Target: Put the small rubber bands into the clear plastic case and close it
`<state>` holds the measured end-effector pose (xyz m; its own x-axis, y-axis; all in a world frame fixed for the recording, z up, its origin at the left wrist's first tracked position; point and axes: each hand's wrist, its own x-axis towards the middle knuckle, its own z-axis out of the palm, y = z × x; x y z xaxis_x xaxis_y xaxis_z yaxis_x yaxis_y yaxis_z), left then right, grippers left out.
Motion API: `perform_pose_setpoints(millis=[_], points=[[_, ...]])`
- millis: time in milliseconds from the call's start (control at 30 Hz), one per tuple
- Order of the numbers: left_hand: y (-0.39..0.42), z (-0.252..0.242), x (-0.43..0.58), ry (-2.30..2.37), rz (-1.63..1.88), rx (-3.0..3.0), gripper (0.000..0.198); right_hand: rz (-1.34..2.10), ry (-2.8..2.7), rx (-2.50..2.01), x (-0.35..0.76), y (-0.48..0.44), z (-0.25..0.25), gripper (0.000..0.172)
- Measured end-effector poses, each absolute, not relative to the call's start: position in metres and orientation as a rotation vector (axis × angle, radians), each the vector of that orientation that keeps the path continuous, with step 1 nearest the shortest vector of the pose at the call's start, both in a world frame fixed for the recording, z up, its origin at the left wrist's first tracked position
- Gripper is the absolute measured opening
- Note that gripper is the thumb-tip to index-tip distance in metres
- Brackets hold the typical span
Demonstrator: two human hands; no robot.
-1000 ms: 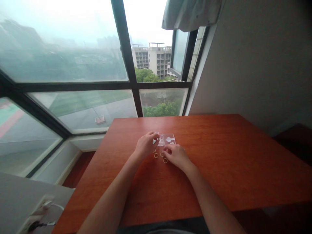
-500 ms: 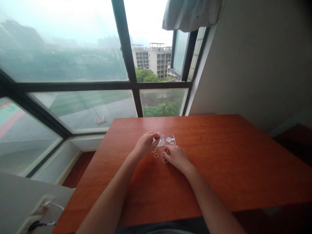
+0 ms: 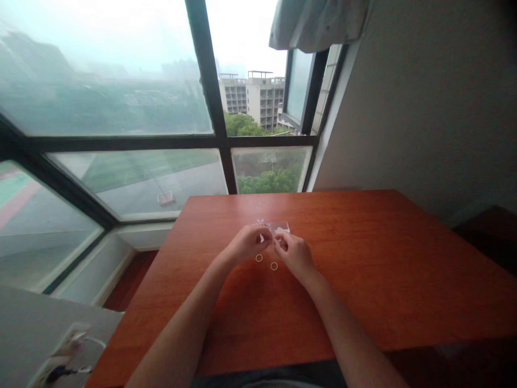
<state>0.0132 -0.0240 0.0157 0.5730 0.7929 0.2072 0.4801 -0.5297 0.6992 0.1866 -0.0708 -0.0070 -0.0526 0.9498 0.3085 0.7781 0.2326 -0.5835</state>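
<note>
My left hand (image 3: 250,243) is pinched closed just in front of the clear plastic box; what its fingertips hold is too small to make out. Meeting it fingertip to fingertip, my right hand (image 3: 295,252) is also pinched shut, on a small pale ring that is mostly hidden. Below the hands, one pale ring (image 3: 259,258) lies flat on the table, and a second ring (image 3: 274,266) lies nearer to me. The clear box (image 3: 283,226), partly covered by my hands, sits open with tiny pieces (image 3: 260,222) at its left part.
The reddish-brown wooden table (image 3: 375,269) spreads out around the hands, with its far edge close to the framed windows (image 3: 169,143). A pale wall (image 3: 412,108) stands to the right. Sockets with plugs (image 3: 60,366) are at the lower left.
My right hand has lifted a ring from the table and moved up to my left hand. My left hand has come down and right from the box, covering another ring's spot.
</note>
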Motion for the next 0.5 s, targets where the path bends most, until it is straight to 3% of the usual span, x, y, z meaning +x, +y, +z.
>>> perform_pose_setpoints(millis=[300,500], points=[[-0.023,0.015,0.013,1.088,0.750,2.277,0.010,0.387,-1.890,-1.540,0.186,-0.070,-0.006,0.014],[-0.020,0.015,0.009,1.341,0.880,2.345,0.007,0.733,-2.205,-1.426,0.197,-0.073,-0.004,0.012]])
